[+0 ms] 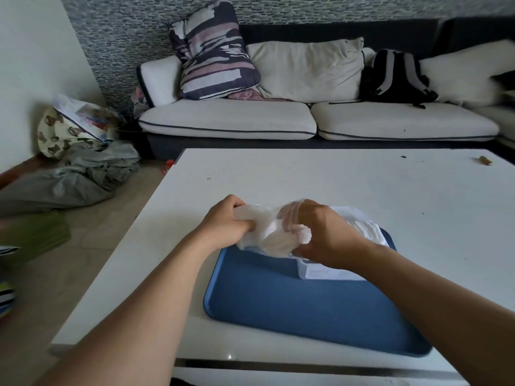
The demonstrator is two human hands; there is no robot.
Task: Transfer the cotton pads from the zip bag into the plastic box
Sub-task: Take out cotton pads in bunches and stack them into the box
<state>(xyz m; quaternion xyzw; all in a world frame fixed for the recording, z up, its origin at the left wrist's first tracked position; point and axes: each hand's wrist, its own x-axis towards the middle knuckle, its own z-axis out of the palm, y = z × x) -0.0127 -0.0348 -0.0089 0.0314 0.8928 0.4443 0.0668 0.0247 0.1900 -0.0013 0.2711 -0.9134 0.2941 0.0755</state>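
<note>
A white table fills the foreground, a blue tray lying on it near the front edge. Behind it runs a pale sofa against a mosaic wall, a striped pillow propped upright, a cream cushion beside it, then a black backpack. Off left, grey cloth is heaped on the floor.

Two bare forearms reach in from the bottom edge, with no sleeves on them up to the frame's edge. The left hand and right hand are both ungloved. The wrists and the visible fingers carry no watch, band or ring.
</note>
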